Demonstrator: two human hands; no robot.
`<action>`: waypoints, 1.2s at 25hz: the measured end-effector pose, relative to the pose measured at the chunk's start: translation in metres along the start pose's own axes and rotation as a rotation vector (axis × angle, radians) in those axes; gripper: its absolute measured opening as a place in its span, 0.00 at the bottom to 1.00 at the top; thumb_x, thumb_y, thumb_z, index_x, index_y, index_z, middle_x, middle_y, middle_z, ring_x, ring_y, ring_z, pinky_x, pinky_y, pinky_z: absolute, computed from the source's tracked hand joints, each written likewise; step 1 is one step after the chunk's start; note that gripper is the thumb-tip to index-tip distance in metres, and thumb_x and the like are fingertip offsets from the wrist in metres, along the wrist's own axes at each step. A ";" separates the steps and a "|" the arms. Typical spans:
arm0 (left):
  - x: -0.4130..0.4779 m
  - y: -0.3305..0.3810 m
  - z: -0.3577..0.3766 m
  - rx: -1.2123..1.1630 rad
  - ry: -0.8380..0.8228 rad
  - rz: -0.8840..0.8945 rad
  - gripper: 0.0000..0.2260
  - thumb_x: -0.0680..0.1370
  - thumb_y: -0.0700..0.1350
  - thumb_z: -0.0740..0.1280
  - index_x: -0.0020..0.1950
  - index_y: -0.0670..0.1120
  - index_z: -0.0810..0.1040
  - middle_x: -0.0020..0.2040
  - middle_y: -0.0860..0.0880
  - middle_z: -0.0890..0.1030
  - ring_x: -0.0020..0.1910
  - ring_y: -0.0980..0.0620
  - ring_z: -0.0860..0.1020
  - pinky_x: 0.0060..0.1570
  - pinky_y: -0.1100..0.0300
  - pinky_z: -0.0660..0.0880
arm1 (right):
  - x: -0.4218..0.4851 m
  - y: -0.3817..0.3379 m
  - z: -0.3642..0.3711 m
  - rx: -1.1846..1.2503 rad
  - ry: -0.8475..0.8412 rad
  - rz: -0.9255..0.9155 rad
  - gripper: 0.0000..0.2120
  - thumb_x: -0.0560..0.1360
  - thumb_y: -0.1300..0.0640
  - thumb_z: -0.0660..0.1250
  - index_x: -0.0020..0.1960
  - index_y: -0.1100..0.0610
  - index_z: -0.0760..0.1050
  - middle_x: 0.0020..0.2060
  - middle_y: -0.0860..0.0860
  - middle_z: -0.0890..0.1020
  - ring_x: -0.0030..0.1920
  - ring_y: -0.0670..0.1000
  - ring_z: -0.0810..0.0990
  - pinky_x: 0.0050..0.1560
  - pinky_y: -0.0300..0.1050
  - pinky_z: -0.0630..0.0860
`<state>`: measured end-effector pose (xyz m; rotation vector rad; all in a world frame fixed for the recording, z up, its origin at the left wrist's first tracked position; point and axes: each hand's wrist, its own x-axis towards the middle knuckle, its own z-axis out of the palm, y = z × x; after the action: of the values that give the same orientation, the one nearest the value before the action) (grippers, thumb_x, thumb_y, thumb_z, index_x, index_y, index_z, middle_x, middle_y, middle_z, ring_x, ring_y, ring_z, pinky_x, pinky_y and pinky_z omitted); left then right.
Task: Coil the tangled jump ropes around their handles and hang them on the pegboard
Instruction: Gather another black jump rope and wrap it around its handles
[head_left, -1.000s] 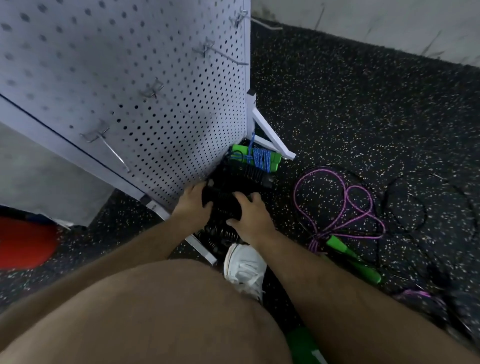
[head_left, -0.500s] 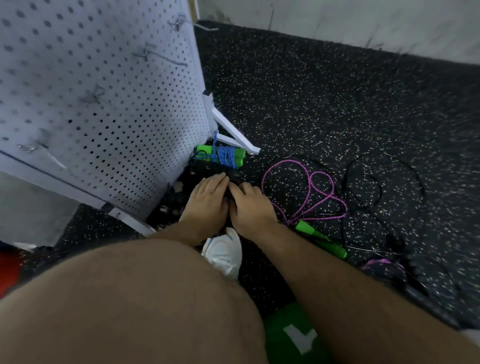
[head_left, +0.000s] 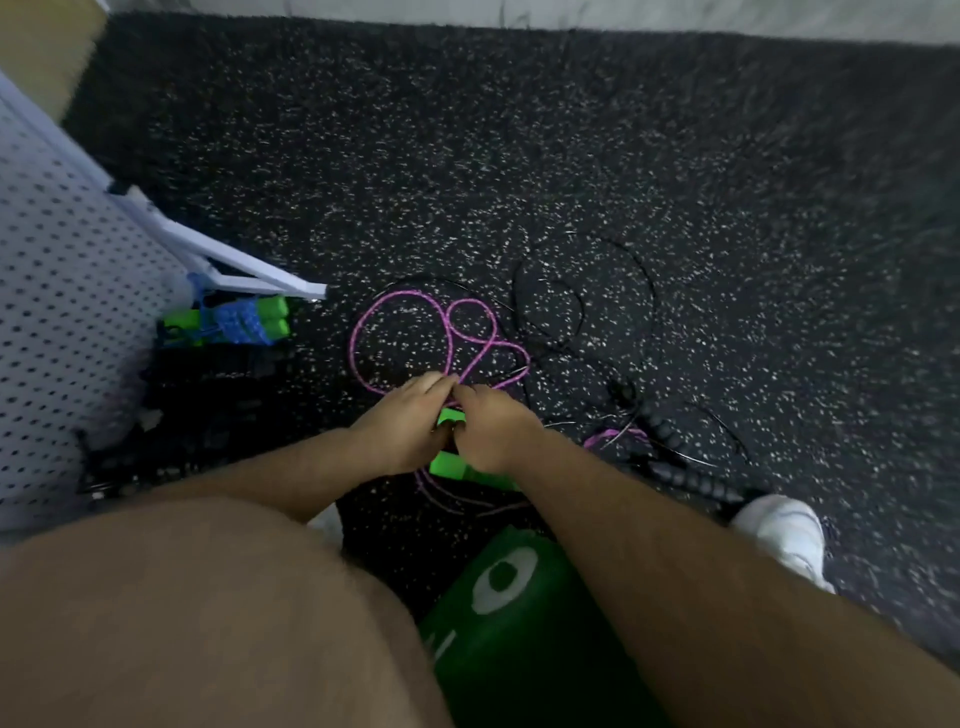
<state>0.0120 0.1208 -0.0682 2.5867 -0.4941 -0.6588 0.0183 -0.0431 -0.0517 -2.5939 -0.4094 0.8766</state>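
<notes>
Purple jump rope (head_left: 448, 332) lies looped on the floor, right of the pegboard (head_left: 62, 291). Both hands have left the black rope bundle (head_left: 218, 374). The left grip (head_left: 402, 431) and right grip (head_left: 493, 431) now pinch it at its green handles (head_left: 451, 415), so coiling this one looks about to begin.

Dark speckled rubber floor (head_left: 675, 182) below a pale wall (head_left: 623, 13), dimly lit.
Black matting flecked all over with small white and grey specks, spreading out from the foot of the wall toward the camera. Along the top edge, only a narrow pale grey strip of that wall, marked with a few thin dark cracks or scuffs just above the floor line. At the wall's left end, a flat tan panel (head_left: 47, 47), plain and blurred, touching the corner of the matting. Low, even light with no hard shadows. Specks smeared into short streaks far right of the wall's middle.
</notes>
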 end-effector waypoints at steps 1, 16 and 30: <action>0.007 0.000 0.006 0.011 -0.039 0.007 0.33 0.80 0.47 0.66 0.81 0.40 0.56 0.78 0.43 0.63 0.76 0.44 0.62 0.74 0.51 0.62 | 0.000 0.010 -0.001 -0.013 -0.024 -0.002 0.31 0.76 0.52 0.66 0.77 0.54 0.62 0.67 0.57 0.73 0.67 0.61 0.72 0.65 0.58 0.73; 0.032 -0.003 0.051 0.269 -0.067 0.122 0.15 0.82 0.58 0.59 0.60 0.48 0.74 0.55 0.51 0.75 0.56 0.49 0.72 0.58 0.51 0.68 | -0.002 0.071 0.022 -0.244 0.033 0.094 0.11 0.81 0.56 0.61 0.63 0.55 0.72 0.61 0.53 0.78 0.63 0.56 0.72 0.57 0.50 0.71; -0.031 0.200 -0.239 -0.305 0.294 0.122 0.11 0.85 0.51 0.57 0.46 0.51 0.72 0.37 0.49 0.73 0.36 0.50 0.71 0.40 0.51 0.75 | -0.184 -0.017 -0.282 -0.329 0.642 -0.140 0.10 0.84 0.54 0.58 0.59 0.56 0.75 0.55 0.53 0.78 0.53 0.56 0.78 0.50 0.52 0.76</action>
<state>0.0640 0.0386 0.2301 2.2913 -0.4156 -0.2792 0.0518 -0.1697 0.2595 -2.9011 -0.5655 -0.1034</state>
